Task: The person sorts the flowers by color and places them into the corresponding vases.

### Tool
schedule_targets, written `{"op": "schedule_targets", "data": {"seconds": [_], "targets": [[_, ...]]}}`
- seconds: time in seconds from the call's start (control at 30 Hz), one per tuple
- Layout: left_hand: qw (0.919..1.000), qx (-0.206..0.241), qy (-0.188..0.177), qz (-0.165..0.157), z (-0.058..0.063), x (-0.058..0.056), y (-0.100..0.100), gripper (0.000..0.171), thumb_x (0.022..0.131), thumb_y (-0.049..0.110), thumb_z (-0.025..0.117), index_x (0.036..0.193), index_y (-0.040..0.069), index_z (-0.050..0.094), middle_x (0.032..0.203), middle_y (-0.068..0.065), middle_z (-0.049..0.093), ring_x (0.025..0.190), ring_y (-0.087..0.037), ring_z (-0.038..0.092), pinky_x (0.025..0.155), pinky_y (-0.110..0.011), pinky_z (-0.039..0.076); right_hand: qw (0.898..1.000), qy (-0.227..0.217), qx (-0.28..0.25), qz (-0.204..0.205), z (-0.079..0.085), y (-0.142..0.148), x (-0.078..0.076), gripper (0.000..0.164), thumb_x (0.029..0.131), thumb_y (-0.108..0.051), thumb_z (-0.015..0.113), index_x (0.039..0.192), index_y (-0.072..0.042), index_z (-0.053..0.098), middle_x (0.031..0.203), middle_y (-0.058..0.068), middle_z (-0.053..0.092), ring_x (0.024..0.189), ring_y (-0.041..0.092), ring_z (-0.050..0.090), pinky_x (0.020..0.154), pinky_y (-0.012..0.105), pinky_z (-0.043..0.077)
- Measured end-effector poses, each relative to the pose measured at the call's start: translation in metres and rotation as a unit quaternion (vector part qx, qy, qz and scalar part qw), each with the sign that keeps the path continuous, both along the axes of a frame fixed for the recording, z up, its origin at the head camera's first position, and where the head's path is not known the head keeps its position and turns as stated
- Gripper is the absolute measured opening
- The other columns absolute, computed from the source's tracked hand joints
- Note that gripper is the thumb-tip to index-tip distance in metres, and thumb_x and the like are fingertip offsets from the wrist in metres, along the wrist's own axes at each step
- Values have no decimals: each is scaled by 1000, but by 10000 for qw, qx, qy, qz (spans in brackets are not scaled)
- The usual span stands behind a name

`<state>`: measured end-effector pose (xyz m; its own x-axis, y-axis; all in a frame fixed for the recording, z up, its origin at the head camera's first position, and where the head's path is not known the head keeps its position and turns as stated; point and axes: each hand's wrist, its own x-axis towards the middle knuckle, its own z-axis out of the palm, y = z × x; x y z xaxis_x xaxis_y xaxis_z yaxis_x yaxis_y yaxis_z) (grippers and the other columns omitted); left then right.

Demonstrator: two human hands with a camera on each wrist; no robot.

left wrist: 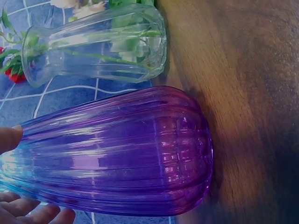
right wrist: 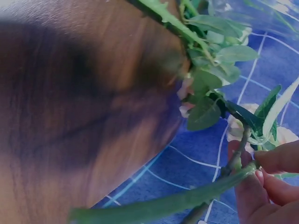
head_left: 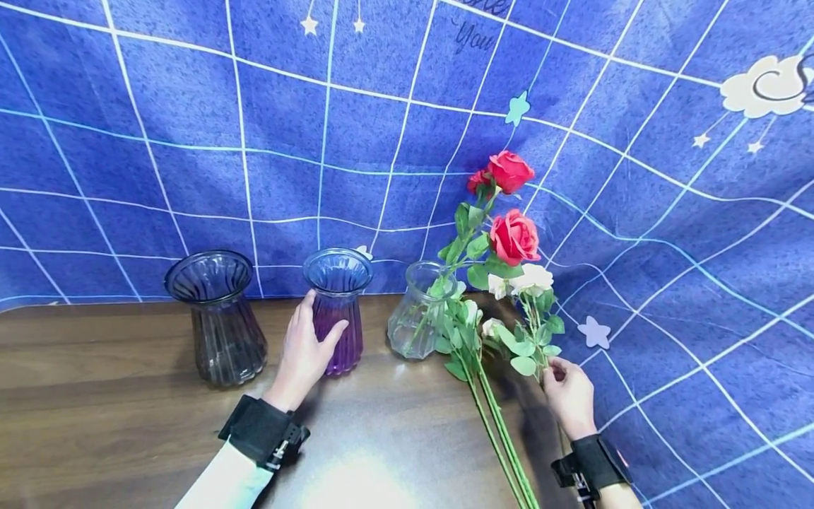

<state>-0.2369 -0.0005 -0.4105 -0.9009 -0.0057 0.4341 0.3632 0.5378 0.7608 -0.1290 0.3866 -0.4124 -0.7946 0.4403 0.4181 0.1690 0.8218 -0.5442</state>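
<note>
A ribbed glass vase (head_left: 343,332), blue at the top and purple below, stands upright on the wooden table. My left hand (head_left: 307,344) holds it just under the flared rim, thumb across the front and fingers on the left side. In the left wrist view the same purple vase (left wrist: 121,158) lies between thumb and fingers. My right hand (head_left: 570,396) pinches the green stem of a white rose (head_left: 533,278) between thumb and fingertips. Up close, the right wrist view shows a cut green stem (right wrist: 173,204) and a brownish one at the fingers.
A clear glass vase (head_left: 410,329) holds red roses (head_left: 514,237). Beside it several long green stems (head_left: 499,417) with pale blooms lie on the table (head_left: 394,417). A dark grey vase (head_left: 229,339) stands at left. Blue gridded cloth (head_left: 280,120) hangs behind and at right.
</note>
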Motion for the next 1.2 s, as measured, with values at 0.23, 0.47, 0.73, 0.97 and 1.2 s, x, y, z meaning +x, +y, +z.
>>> {"op": "schedule_targets", "data": {"seconds": [0.23, 0.47, 0.73, 0.97, 1.2], "targets": [[10000, -20, -25, -1, -1, -1, -1, 75, 85, 23, 68, 141, -8, 28, 134, -31, 43, 126, -43, 41, 104, -54, 33, 9998, 153, -77, -116, 10, -4, -1, 24, 81, -1, 56, 101, 7, 67, 83, 18, 68, 74, 26, 63, 70, 34, 46], [10000, 4, -7, 1, -1, -2, -1, 75, 85, 23, 68, 141, -8, 28, 134, -31, 43, 126, -43, 41, 105, -53, 33, 9999, -57, 114, -68, 11, -5, -2, 28, 78, 0, 51, 100, 11, 65, 81, 22, 66, 77, 36, 64, 74, 46, 47], [10000, 61, 75, -13, 0, 0, 1, 75, 85, 23, 68, 140, -9, 29, 133, -31, 44, 124, -43, 42, 104, -53, 34, 9992, 290, 12, -266, 9, -4, -6, 25, 79, -1, 54, 99, 8, 67, 79, 20, 67, 69, 26, 62, 68, 39, 45], [10000, 65, 20, -35, 1, 0, 0, 75, 85, 23, 68, 141, -8, 28, 134, -31, 43, 125, -43, 41, 105, -53, 33, 9949, 214, -941, -282, 19, -4, -4, 27, 84, -3, 54, 107, 6, 64, 86, 22, 70, 54, -17, 47, 56, 7, 37], [10000, 29, -4, -43, 0, 0, 0, 76, 85, 24, 68, 141, -8, 28, 134, -31, 43, 126, -43, 41, 105, -53, 33, 9749, 977, -1998, -93, 29, -10, -2, 27, 85, 2, 56, 109, 12, 61, 76, 3, 65, 55, -14, 54, 56, 5, 45]]}}
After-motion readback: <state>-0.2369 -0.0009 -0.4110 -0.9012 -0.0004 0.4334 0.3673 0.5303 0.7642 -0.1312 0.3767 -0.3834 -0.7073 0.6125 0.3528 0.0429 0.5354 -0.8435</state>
